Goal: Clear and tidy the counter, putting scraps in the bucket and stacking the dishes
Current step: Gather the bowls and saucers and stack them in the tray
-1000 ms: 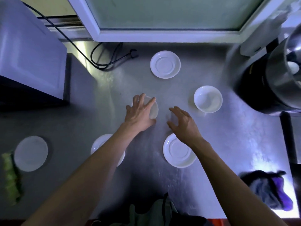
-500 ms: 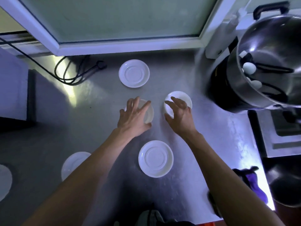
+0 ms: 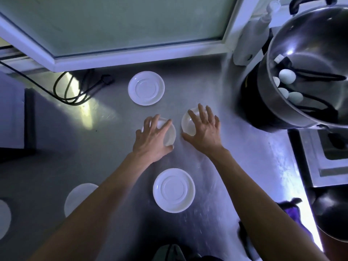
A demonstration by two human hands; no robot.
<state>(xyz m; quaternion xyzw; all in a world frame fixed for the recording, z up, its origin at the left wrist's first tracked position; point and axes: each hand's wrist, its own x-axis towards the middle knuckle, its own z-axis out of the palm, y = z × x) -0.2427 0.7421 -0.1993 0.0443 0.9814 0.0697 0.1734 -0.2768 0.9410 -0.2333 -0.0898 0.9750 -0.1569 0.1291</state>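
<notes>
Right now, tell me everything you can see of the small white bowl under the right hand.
The small white bowl is round, glossy and ceramic-looking. It stands upright on the steel counter, beside the left hand's bowl but apart from it, below the far saucer. The right hand covers most of it, fingers spread over the rim and thumb at the near edge. Only its left part shows; I cannot see any contents.

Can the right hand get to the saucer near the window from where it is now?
Probably yes. The right hand is spread over a small bowl, and the far saucer lies just beyond on bare counter, nothing between.
</notes>
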